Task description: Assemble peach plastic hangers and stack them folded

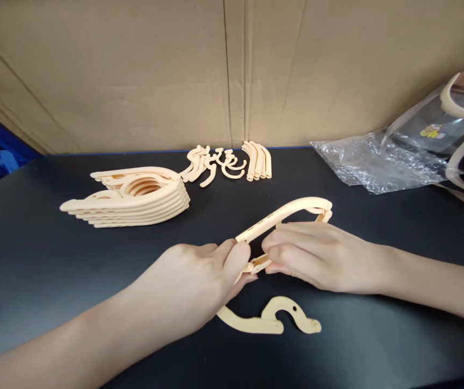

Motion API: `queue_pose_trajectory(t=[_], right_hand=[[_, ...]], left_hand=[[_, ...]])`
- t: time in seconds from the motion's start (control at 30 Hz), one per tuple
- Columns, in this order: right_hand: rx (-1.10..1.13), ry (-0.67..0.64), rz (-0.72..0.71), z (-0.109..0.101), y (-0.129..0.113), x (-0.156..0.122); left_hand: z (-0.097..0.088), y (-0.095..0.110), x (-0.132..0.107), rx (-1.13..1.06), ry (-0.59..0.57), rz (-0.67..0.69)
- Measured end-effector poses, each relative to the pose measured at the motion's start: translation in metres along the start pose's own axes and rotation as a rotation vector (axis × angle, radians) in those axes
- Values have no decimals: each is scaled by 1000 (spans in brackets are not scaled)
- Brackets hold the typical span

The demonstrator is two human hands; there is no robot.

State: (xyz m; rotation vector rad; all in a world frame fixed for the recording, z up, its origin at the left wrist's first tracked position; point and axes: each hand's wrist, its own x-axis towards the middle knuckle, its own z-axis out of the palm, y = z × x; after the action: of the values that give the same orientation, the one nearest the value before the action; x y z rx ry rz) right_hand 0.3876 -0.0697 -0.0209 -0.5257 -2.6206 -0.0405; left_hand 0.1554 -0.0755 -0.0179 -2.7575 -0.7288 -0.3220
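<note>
Between both hands is a cream plastic folding hanger [284,215], its long curved arm slanting up to the right and bending back at the far end. My left hand [199,275] pinches its near end, with fingers closed around the joint. Closed on the lower arm is my right hand [316,254], whose fingers hide part of the piece. Just below the hands lies a loose cream hanger part [272,321] with a hooked end and a small dark hole; its left end is hidden behind my left hand.
A stack of folded cream hangers [146,208] stands at left on the black table [45,270]. Several small hooks [232,167] and curved arms [258,162] lie at the back. A clear plastic bag [373,162] and a transparent bag [438,124] with cream trim are at right. Cardboard [134,75] rises behind.
</note>
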Motion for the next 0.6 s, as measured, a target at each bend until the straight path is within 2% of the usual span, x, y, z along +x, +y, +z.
queue_pose_trajectory(t=[0.2,0.37,0.6], right_hand=[[303,-57,193,0,-1,-2],[431,-114,297,-2,-1,-2],[547,-130,375,-6,0,1]], left_hand=[[3,0,-3,-50,-14,-30],[6,0,-6,-23,-44,-24],[6,-2,-3,71,3,-2]])
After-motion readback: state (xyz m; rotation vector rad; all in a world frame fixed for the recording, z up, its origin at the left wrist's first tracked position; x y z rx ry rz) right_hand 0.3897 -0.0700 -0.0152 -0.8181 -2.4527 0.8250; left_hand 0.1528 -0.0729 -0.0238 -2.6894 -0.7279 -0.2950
